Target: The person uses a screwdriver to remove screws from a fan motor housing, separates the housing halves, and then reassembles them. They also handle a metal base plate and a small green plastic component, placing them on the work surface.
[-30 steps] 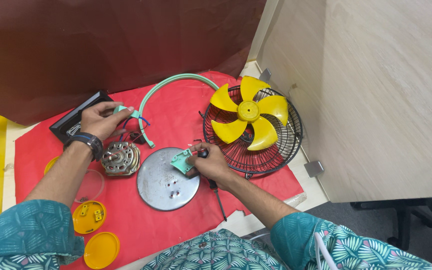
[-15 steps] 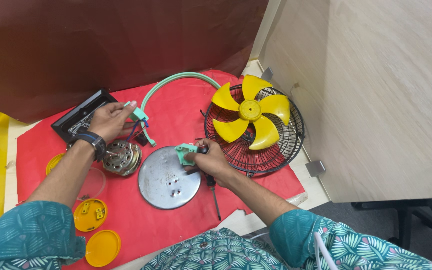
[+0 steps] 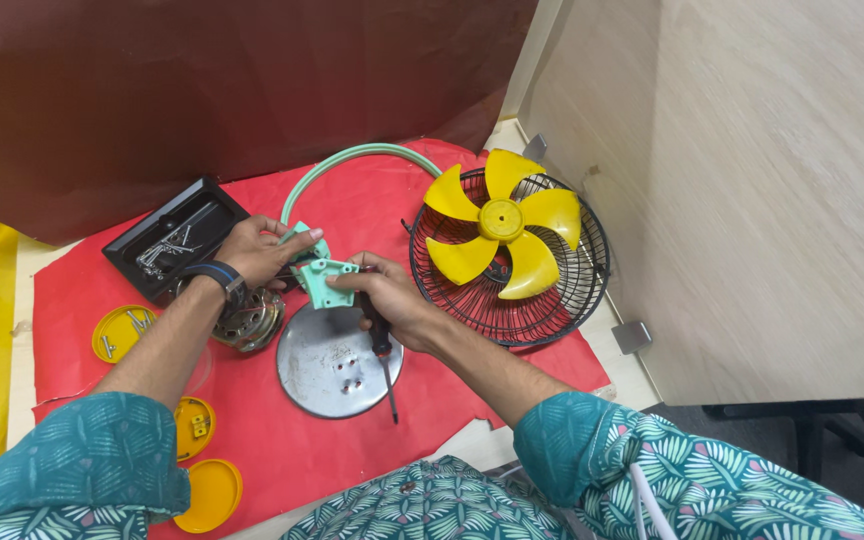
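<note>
Hands: your left hand [image 3: 257,250] and right hand [image 3: 392,300] close together on a mint-green plastic bracket [image 3: 326,280].
Grip: right hand also clasps a screwdriver [image 3: 384,355].
Location: above the round metal plate [image 3: 327,365], beside the yellow fan blade [image 3: 502,222].

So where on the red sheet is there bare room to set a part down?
Bare red sheet lies inside the green hoop's curve, and left of the round metal plate toward the yellow lids. It is crowded around both hands, the motor and the black tray.
</note>
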